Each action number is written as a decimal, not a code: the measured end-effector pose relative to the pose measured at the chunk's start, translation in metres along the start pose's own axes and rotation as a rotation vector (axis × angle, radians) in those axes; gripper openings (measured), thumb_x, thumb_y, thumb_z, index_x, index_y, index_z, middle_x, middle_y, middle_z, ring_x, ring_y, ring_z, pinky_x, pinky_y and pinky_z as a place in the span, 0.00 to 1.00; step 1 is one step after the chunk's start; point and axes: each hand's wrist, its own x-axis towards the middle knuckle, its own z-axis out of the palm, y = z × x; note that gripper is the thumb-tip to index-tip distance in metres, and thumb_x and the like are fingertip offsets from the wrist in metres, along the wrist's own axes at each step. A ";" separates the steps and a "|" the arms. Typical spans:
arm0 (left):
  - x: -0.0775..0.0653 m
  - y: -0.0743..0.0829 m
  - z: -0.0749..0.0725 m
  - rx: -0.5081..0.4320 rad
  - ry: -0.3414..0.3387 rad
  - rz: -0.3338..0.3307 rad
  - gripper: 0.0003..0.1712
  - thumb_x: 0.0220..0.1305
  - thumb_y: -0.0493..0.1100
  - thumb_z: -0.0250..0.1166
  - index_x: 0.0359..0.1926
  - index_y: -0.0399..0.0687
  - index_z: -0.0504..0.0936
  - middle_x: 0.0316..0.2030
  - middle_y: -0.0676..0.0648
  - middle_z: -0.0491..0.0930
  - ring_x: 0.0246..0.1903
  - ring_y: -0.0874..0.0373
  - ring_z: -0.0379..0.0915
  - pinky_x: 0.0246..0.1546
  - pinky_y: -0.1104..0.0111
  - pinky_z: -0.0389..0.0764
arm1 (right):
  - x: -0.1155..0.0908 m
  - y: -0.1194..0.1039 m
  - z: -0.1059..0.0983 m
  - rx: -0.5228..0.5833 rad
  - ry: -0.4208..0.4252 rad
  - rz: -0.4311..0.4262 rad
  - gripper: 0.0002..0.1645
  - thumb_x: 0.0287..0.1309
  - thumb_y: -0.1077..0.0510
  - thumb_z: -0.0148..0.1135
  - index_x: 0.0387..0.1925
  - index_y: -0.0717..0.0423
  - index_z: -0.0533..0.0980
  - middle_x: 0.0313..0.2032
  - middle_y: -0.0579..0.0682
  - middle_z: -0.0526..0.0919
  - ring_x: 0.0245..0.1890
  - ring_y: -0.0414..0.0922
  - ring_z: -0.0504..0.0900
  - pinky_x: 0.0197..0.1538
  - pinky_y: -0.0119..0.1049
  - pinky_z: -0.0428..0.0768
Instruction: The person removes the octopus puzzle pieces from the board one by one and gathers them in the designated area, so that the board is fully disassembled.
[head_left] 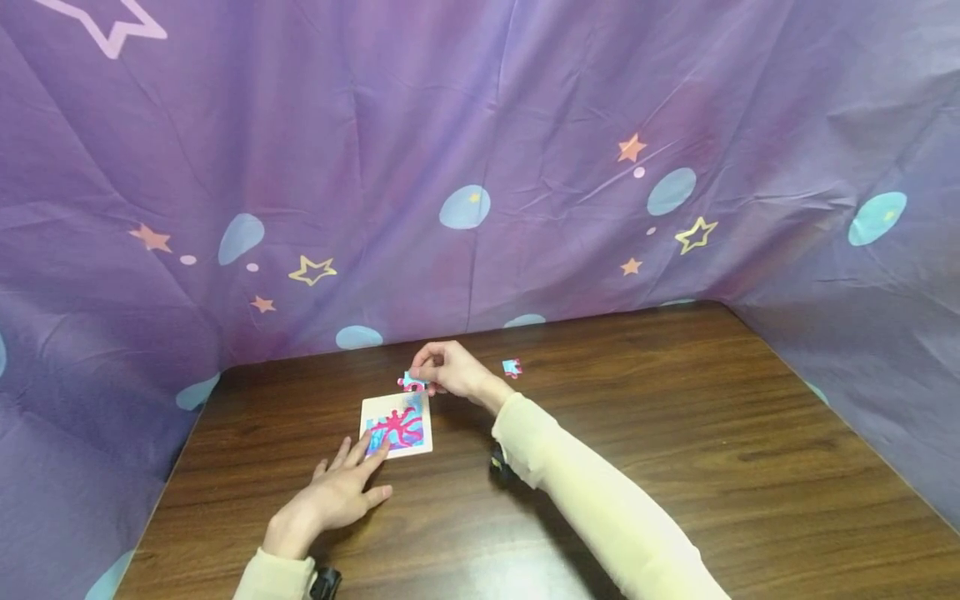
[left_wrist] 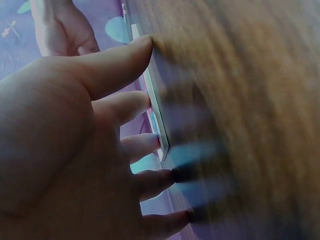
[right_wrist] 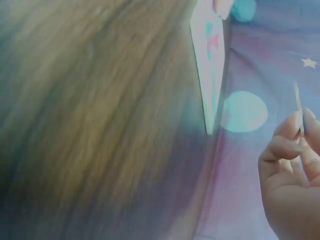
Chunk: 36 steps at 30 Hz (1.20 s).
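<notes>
A square puzzle board (head_left: 395,427) with a pale border and a pink octopus-like picture on blue lies on the table. My left hand (head_left: 335,497) has its fingers spread, with fingertips on the board's lower left corner. In the left wrist view, two fingertips (left_wrist: 145,141) meet the board's edge (left_wrist: 159,120). Just beyond the board's far edge, my right hand (head_left: 452,371) pinches a blue and pink jigsaw piece (head_left: 411,382) between thumb and fingers. The right wrist view shows this piece (right_wrist: 298,97) edge-on, upright in the pinch.
Another blue and pink jigsaw piece (head_left: 512,367) lies on the brown wooden table (head_left: 637,433), right of my right hand. A purple curtain with stars and blobs (head_left: 420,167) hangs around the table's back and sides.
</notes>
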 end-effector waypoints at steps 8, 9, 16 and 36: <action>0.001 0.001 0.001 0.006 -0.005 -0.007 0.38 0.68 0.55 0.60 0.73 0.46 0.61 0.75 0.35 0.44 0.71 0.30 0.36 0.62 0.29 0.41 | -0.015 -0.004 -0.026 0.043 0.095 -0.014 0.05 0.60 0.66 0.65 0.37 0.66 0.78 0.22 0.50 0.80 0.16 0.38 0.74 0.21 0.30 0.73; 0.001 0.001 0.000 0.007 -0.007 -0.009 0.38 0.68 0.56 0.60 0.73 0.46 0.61 0.75 0.35 0.44 0.71 0.30 0.36 0.62 0.29 0.41 | -0.018 -0.004 -0.029 0.055 0.106 -0.011 0.05 0.60 0.66 0.65 0.37 0.67 0.78 0.22 0.50 0.80 0.16 0.38 0.74 0.22 0.30 0.74; 0.002 0.001 0.001 0.005 -0.001 -0.006 0.38 0.68 0.56 0.60 0.73 0.45 0.62 0.75 0.35 0.45 0.71 0.30 0.37 0.62 0.29 0.42 | -0.037 0.005 -0.062 0.076 0.178 -0.043 0.07 0.59 0.66 0.66 0.36 0.69 0.79 0.21 0.50 0.81 0.16 0.38 0.74 0.21 0.30 0.75; 0.001 -0.001 -0.003 0.007 -0.007 -0.002 0.38 0.69 0.55 0.59 0.74 0.47 0.61 0.75 0.36 0.46 0.71 0.30 0.37 0.62 0.29 0.42 | -0.076 0.041 -0.154 0.100 0.410 0.004 0.14 0.61 0.64 0.65 0.42 0.75 0.77 0.20 0.44 0.77 0.14 0.36 0.72 0.18 0.26 0.69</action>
